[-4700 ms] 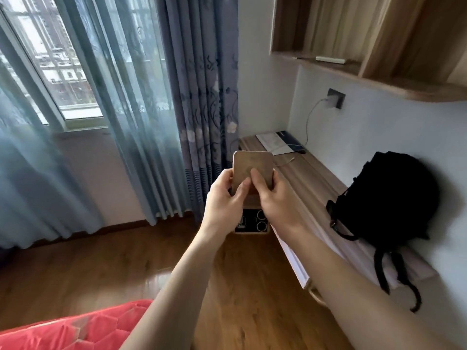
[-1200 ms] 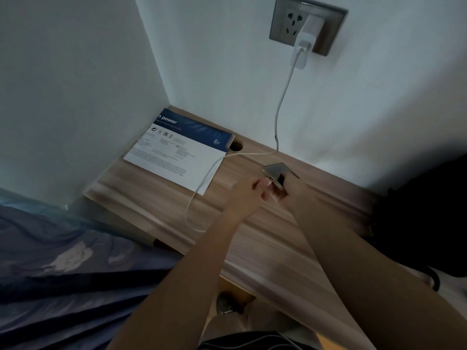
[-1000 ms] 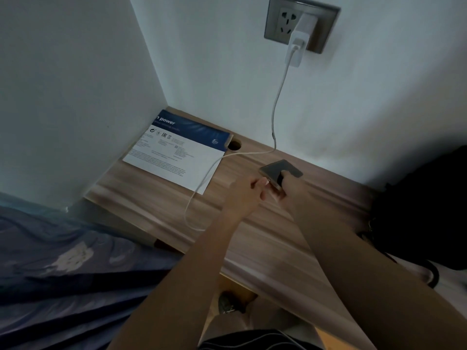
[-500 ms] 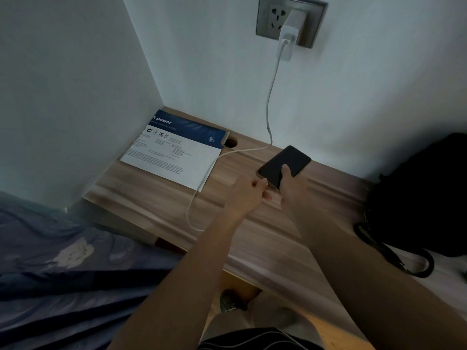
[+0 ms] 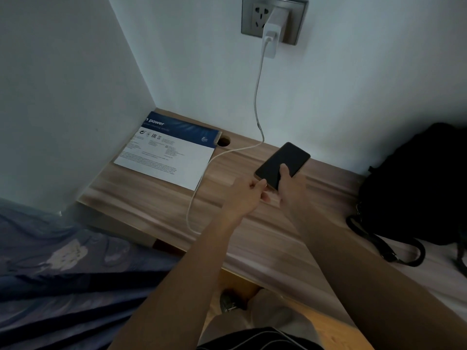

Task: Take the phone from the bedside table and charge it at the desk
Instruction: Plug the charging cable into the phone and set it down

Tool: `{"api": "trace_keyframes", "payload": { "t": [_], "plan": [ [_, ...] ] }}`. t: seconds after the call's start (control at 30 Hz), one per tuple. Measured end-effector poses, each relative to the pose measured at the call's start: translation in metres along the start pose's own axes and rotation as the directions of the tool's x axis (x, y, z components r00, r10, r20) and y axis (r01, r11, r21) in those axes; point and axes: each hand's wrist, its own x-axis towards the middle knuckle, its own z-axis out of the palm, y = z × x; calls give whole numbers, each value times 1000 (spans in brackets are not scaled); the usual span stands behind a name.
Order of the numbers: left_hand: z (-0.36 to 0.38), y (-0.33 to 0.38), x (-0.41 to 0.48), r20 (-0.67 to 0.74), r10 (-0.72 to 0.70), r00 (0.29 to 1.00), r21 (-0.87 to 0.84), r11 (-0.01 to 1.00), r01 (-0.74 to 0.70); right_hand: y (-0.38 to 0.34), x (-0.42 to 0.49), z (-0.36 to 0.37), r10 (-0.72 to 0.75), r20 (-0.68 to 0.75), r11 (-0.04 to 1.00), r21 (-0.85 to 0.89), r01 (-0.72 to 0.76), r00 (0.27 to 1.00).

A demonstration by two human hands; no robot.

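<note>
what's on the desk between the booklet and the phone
In the head view, only the white charging cable crosses the bare wood between the booklet and the phone. A round cable hole sits by the booklet's far corner.

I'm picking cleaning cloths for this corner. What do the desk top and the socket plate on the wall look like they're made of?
Desk: wood or a wood-look laminate, judging by the streaky brown grain; matte, with little glare. Which of the two, the view leaves open.
Socket plate: grey with a brushed sheen, so metal or metal-look plastic; the plugged-in charger looks like smooth white plastic.
</note>
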Motion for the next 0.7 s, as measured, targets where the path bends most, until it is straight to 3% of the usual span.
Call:
{"api": "trace_keyframes", "payload": {
  "t": [0.2, 0.37, 0.5, 0.7],
  "plan": [
    [0, -6, -3, 55, -17, 998, -42, 999, 19, 7, -5, -6, -15, 17, 999, -50, 15, 1000],
    [2, -20, -3, 50, -47, 998, -197, 979, 56, 14, -5, -8, 19, 52, 998, -61, -15, 998],
    [7, -35, 4, 96, 13, 995, -215, 977, 8, 22, -3, -11, 88, 108, 991, -112, -76, 990],
    [22, -62, 11, 135, -45, 990, -231, 970, 75, 40, -2, -17, 212, 88, 960, -206, -191, 973]
  ]
}}
